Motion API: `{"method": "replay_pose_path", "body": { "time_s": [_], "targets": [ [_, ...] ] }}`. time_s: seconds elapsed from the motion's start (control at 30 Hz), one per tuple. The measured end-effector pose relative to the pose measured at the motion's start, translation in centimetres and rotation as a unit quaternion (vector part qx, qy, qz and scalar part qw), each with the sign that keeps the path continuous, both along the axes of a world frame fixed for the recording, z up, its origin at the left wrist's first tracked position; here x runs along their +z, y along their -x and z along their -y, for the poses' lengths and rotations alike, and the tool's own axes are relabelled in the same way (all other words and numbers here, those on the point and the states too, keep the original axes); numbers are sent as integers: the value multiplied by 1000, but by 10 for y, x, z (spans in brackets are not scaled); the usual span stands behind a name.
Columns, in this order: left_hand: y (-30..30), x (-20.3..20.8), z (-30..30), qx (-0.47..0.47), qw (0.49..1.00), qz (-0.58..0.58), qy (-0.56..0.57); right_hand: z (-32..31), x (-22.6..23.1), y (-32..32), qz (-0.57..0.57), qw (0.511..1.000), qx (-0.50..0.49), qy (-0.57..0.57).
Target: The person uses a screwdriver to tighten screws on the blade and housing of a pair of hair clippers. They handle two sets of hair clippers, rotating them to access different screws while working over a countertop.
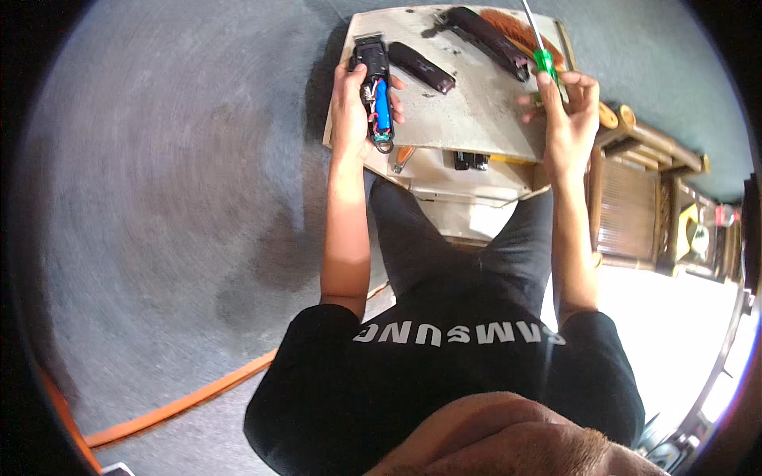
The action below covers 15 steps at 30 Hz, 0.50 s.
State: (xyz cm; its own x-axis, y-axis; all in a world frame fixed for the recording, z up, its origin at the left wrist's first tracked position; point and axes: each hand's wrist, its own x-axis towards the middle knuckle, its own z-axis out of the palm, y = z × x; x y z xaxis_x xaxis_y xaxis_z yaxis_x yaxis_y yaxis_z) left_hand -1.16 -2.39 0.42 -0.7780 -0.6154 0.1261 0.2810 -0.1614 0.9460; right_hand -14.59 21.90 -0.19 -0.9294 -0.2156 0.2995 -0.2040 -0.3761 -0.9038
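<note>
In my left hand is an opened black hair clipper, blade end pointing away from me. Its lower body lies bare, showing a blue battery cell, thin wires and a small green board. My right hand grips a screwdriver by its green handle, the metal shaft pointing up and away. On the table, just right of the clipper, rests a black cover piece. Farther right lies a second black clipper, beside a brush with reddish-brown bristles.
The small pale table stands before my knees. Its lower compartment holds an orange-handled tool and black items. Bamboo furniture stands to the right. Grey floor spreads on the left.
</note>
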Motion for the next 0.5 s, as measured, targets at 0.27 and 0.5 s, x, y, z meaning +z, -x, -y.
{"method": "replay_pose_path", "body": {
  "time_s": [0.27, 0.5],
  "targets": [
    [2, -3, -2, -26, 999, -30, -28, -12, -3, 6, -64, 981, 25, -179],
    [-1, -6, 5, -19, 998, 15, -54, 2, -1, -5, -256, 933, 15, -254]
  ]
}}
